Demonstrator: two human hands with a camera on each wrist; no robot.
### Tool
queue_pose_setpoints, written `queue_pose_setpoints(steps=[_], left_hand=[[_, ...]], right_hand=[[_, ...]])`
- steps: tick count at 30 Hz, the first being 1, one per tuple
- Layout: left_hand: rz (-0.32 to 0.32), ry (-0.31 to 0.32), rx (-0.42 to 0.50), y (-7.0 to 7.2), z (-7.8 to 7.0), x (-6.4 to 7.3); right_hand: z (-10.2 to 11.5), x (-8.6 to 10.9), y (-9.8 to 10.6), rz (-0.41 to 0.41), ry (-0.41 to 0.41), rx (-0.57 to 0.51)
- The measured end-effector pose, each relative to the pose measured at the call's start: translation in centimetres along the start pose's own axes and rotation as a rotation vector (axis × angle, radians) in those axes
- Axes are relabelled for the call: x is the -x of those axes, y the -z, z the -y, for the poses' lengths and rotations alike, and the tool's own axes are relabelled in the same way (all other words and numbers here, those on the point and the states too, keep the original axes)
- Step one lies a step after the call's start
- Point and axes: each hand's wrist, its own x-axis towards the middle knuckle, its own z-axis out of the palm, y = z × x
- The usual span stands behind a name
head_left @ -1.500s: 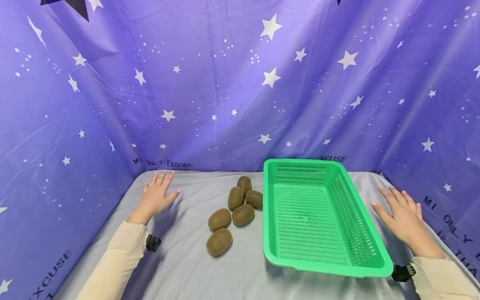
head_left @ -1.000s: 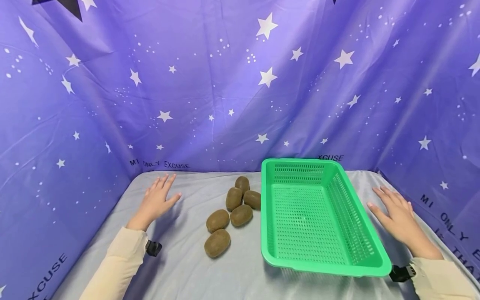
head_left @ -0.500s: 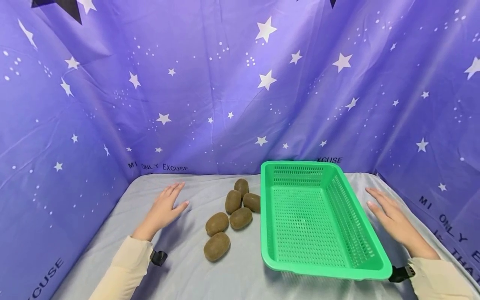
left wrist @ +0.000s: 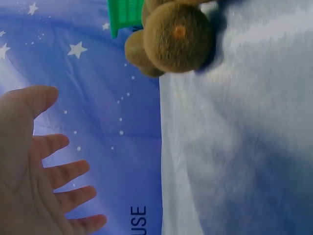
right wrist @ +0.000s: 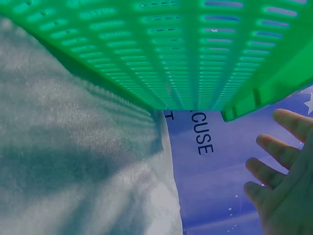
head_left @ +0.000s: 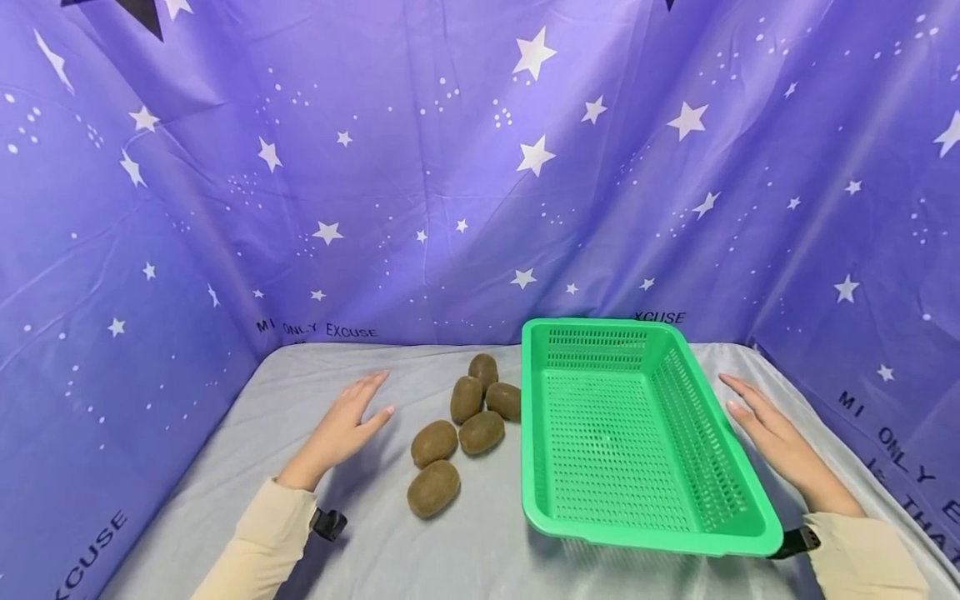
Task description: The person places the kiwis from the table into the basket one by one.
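Several brown fuzzy kiwis (head_left: 435, 489) lie in a loose cluster on the pale cloth, left of a green plastic basket (head_left: 532, 467). One kiwi (left wrist: 178, 36) shows its stem end in the left wrist view. My left hand (head_left: 337, 433) hovers left of the kiwis, fingers extended and thumb apart, holding nothing. On the other side, my right hand (head_left: 783, 442) is held beside the basket's right wall, its fingers straight and nothing in them. The right wrist view shows the slotted basket wall (right wrist: 166, 63) near that hand; whether they touch, I cannot tell.
A pale grey cloth (head_left: 480, 558) covers the table. Purple curtains (head_left: 420, 167) with white stars and printed words enclose the back and both sides. Each wrist carries a small black camera, such as the left one (head_left: 328, 524).
My left hand has moved right, closer to the kiwis. My right hand has moved left, closer to the basket's rim. Kiwis and basket stay in place; the head view shifts slightly.
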Motion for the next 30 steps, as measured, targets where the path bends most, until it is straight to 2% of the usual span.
queue_pose_setpoints(steps=[6, 11, 15, 21, 26, 30], left_hand=[[0.028, 0.012, 0.080, -0.9, -0.7, 0.1], [0.047, 0.026, 0.133, -1.7, -1.1, 0.2], [0.079, 0.035, 0.198, -2.4, -1.4, 0.2], [0.132, 0.077, 0.346, -3.1, -1.6, 0.3], [0.146, 0.045, 0.421, -3.9, -1.6, 0.0], [0.162, 0.044, 0.448, -4.5, -1.3, 0.1]], right_hand=[[0.0, -0.1, 0.2, 0.059, -0.093, -0.087], [0.2, -0.5, 0.4, 0.081, -0.139, -0.147], [0.0, -0.6, 0.1, 0.084, -0.128, -0.174], [-0.7, -1.3, -0.7, 0.096, -0.069, -0.242], [-0.8, -1.4, -1.1, 0.111, -0.086, -0.285], [-0.9, -1.5, -1.3, 0.127, -0.109, -0.347]])
